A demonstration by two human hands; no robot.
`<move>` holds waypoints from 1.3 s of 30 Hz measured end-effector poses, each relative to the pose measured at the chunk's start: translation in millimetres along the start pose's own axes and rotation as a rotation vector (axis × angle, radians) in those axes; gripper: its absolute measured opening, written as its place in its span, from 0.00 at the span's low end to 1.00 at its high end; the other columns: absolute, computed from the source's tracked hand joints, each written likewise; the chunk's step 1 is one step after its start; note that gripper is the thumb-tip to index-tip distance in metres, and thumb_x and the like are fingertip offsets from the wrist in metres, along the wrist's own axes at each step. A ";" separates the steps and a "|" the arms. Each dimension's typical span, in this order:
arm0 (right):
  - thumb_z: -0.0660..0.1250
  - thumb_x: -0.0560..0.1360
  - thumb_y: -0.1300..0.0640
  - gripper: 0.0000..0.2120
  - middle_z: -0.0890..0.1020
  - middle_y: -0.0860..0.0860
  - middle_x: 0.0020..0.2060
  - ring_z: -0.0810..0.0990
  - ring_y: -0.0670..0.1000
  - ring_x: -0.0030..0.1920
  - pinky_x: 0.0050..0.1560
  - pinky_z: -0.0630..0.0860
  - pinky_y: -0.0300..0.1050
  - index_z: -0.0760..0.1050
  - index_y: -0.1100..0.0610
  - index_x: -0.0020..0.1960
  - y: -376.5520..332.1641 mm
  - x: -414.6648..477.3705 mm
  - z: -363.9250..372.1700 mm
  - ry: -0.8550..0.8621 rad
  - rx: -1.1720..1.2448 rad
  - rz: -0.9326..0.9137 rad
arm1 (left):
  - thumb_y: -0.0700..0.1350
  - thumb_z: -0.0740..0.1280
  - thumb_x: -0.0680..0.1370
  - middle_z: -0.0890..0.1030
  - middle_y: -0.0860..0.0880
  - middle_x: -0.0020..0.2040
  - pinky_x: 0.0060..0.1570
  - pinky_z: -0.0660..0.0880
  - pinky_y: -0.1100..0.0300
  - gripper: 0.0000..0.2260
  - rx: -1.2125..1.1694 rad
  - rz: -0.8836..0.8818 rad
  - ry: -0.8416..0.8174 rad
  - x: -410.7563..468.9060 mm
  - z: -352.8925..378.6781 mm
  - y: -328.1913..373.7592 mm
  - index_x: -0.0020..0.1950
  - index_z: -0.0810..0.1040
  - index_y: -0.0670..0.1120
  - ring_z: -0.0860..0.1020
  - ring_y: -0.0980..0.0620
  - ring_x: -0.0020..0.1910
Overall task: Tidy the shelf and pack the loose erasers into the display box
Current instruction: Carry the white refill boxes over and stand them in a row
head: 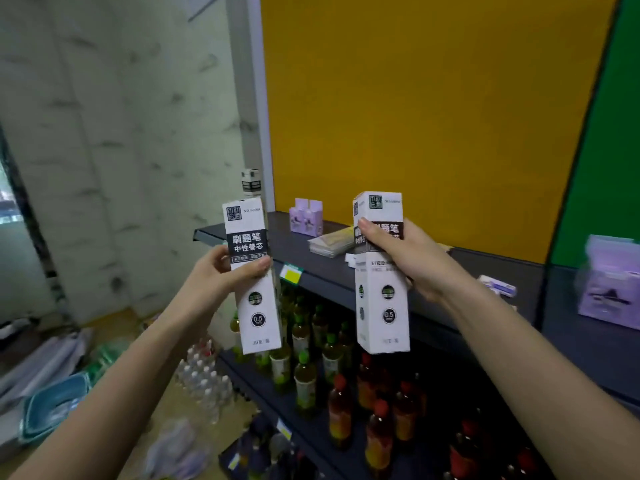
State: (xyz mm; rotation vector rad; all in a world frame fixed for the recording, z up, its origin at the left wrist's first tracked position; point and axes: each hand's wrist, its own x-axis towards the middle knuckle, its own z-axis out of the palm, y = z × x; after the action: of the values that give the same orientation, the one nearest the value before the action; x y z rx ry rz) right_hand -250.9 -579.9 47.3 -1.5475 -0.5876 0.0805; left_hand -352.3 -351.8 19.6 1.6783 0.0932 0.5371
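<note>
My left hand (221, 271) grips a tall white refill box (254, 299) with black label, held upright in front of the shelf's left end. My right hand (405, 258) holds a second, matching white refill box (382, 306) upright over the dark shelf (485, 268). Two small purple display boxes (306, 218) stand at the shelf's back left. A larger purple box (609, 289) sits at the far right, blurred. A small white and blue item (497, 285), perhaps an eraser, lies on the shelf right of my right hand.
A flat stack of packets (330, 242) lies on the shelf behind the boxes. Another small black and white box (251, 181) stands at the shelf post. Below are shelves of drink bottles (311, 358). Water bottles (207, 382) and blue basins (52, 407) sit on the floor at left.
</note>
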 end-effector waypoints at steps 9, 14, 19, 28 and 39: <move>0.68 0.71 0.44 0.29 0.78 0.50 0.54 0.80 0.49 0.51 0.45 0.78 0.46 0.62 0.58 0.63 28.3 140.6 83.9 -0.033 -0.136 -0.063 | 0.45 0.73 0.64 0.83 0.51 0.49 0.47 0.76 0.62 0.23 0.097 0.126 0.036 112.3 -72.6 -22.1 0.58 0.76 0.44 0.82 0.60 0.43; 0.67 0.73 0.50 0.22 0.75 0.47 0.51 0.77 0.47 0.52 0.47 0.77 0.43 0.60 0.57 0.59 38.7 229.9 119.2 -0.016 -0.191 -0.103 | 0.45 0.75 0.65 0.82 0.47 0.52 0.50 0.77 0.56 0.16 0.219 0.185 0.031 205.0 -108.6 -34.4 0.52 0.78 0.50 0.80 0.49 0.49; 0.69 0.72 0.51 0.29 0.72 0.42 0.47 0.74 0.46 0.54 0.46 0.72 0.36 0.59 0.59 0.66 46.5 302.2 140.8 0.028 -0.277 -0.145 | 0.46 0.74 0.68 0.81 0.48 0.53 0.53 0.77 0.52 0.21 0.334 0.251 -0.033 290.4 -135.4 -54.7 0.59 0.75 0.47 0.79 0.49 0.52; 0.71 0.71 0.56 0.31 0.70 0.42 0.43 0.74 0.48 0.49 0.48 0.73 0.45 0.57 0.59 0.66 60.6 391.7 166.5 0.173 -0.395 -0.118 | 0.42 0.73 0.69 0.79 0.44 0.56 0.52 0.77 0.55 0.24 0.317 0.261 -0.225 416.3 -160.6 -85.8 0.62 0.68 0.44 0.78 0.49 0.54; 0.73 0.68 0.57 0.25 0.76 0.53 0.52 0.76 0.44 0.43 0.48 0.75 0.45 0.64 0.56 0.60 75.2 455.7 187.0 0.326 -0.548 -0.045 | 0.43 0.74 0.68 0.79 0.52 0.50 0.45 0.77 0.61 0.21 0.339 0.410 -0.560 542.0 -161.8 -100.9 0.57 0.71 0.44 0.77 0.54 0.46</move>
State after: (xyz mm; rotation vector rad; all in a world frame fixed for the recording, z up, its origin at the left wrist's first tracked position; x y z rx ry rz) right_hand 89.5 -219.7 98.7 -2.0214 -0.3985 -0.3904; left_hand 87.9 9.5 95.9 2.1388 -0.6077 0.3429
